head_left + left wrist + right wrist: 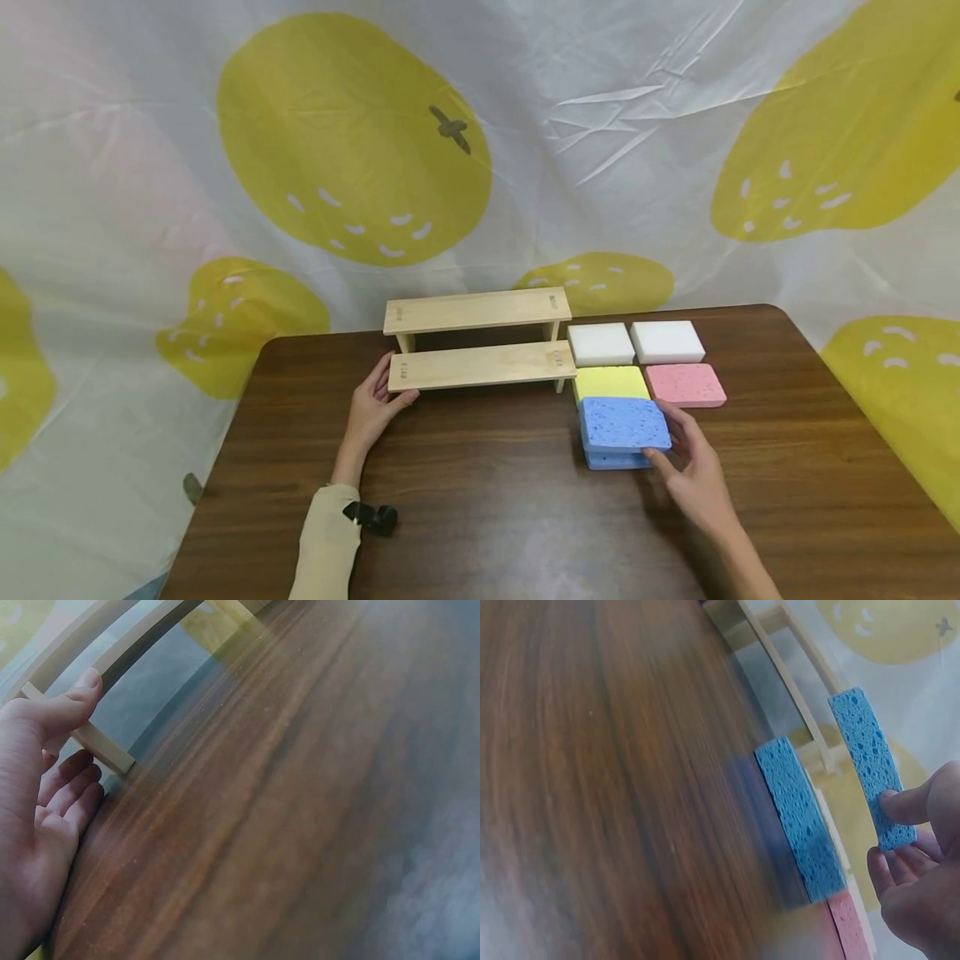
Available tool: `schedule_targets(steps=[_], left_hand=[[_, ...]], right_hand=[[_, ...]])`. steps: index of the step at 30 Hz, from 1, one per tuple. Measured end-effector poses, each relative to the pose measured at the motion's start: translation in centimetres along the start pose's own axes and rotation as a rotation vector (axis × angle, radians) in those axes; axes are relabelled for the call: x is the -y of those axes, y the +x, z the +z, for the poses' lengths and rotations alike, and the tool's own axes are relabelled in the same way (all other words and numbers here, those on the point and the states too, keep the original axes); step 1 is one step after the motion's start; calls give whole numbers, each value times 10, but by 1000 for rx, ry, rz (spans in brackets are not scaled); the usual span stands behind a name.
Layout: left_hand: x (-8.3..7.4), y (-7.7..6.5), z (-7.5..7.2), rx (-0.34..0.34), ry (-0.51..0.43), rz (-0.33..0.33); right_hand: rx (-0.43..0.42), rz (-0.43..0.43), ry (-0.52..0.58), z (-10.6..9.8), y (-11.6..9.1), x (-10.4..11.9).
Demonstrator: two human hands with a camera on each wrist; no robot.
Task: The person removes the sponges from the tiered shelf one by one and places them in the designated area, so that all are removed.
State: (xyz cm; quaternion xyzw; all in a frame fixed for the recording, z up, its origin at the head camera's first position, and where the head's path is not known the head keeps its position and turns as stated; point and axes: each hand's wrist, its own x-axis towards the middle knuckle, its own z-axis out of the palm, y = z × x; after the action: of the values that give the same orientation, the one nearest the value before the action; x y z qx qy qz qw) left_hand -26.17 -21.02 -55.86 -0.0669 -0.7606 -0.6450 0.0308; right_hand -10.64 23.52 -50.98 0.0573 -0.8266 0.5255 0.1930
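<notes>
My right hand pinches a blue sponge by its right end, thumb on the near side. In the right wrist view this held sponge is raised above a second blue sponge, with a gap between them. That lower sponge lies on the table. My left hand grips the left end of a light wooden two-step rack, its thumb at the front edge of the lower step and its fingers behind. The left wrist view shows the thumb against the board.
Behind the blue sponges lie a yellow sponge and a pink sponge. Two white sponges form the back row, close to the rack's right end. A curtain with yellow fruit prints hangs behind the brown table.
</notes>
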Motion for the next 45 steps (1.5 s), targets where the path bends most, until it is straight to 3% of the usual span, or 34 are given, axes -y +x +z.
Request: schedule_targets(steps=[2,7,9,15,20,30,45], left_hand=[[-8,-3,0,8,-6,-20],[-7,-3,0,7,-11,-31],[1,-1,0,-6,-9,-13],[0,0,2,-5,2,-13],[0,1,2,-5,-3,-14],[0,1,1,-5,-11,3],[-2,0,1,2,-11,-4]], right_hand=[[-11,-3,14,-3,0,-1],[-33,8,14,-13,0,-7],[-50,8,17,-18,-1,-10],[-100,22,30,-31,-1,-16],[-95,85,-47,-40,-2,-20],[-72,146,-74,-58,-1,-31],[-23,61,-74,-86,4,-51]])
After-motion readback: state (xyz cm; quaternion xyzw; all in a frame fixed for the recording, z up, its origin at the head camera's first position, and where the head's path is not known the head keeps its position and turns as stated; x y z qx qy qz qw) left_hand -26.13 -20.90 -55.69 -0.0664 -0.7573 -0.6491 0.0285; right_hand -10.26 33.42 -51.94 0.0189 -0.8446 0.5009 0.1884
